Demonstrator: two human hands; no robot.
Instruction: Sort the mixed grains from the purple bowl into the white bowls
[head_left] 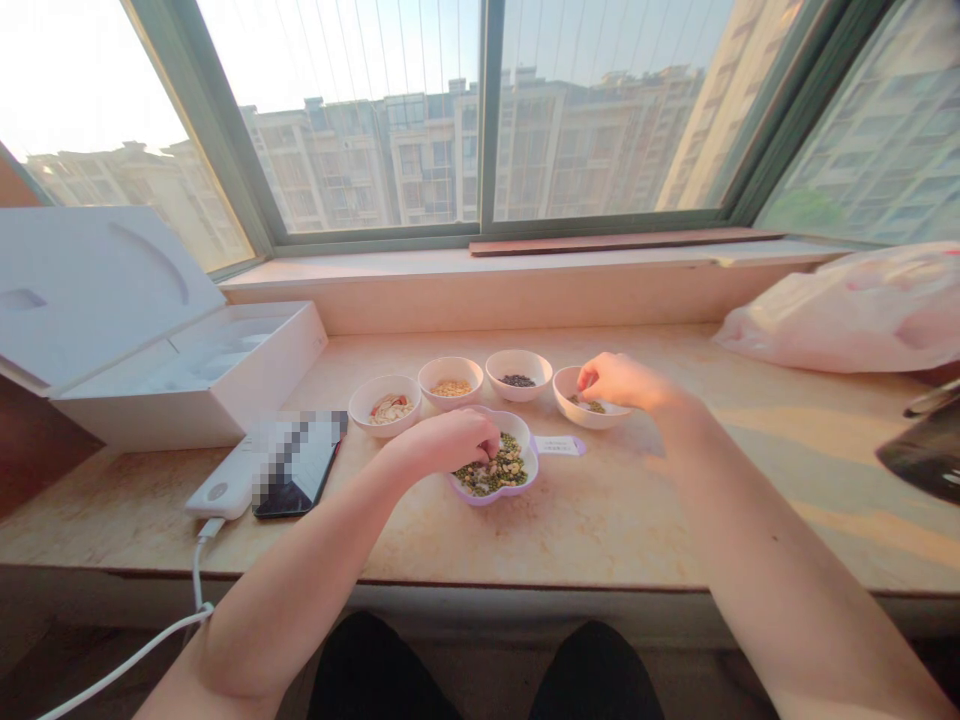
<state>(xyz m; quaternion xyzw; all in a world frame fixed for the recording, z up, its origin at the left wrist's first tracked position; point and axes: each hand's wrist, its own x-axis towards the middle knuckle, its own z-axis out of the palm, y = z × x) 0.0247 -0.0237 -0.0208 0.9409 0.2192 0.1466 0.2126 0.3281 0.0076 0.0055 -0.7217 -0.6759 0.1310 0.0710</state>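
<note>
My left hand [471, 440] reaches into a purple-rimmed, lobed dish [517, 489] of mixed green beans and pale bits [501, 468]. Its fingers are pinched together over the mix, and whatever they hold is hidden. On the right, my right hand [616, 380] dips into a small white bowl [598, 418] with some green beans [592, 405] at its bottom. Those fingertips are also closed, with their contents too small to name. Beside it stand a white bowl of dark beans [517, 381], one of yellowish grains [451, 387] and one of pale, reddish-edged pieces [391, 408].
A paper label [559, 446] lies right of the dish. At left are an open white box [187, 375], a white power bank [223, 485] with a cable [196, 575], and a phone [304, 470]. A plastic bag [855, 305] and a dark object [922, 445] sit at right.
</note>
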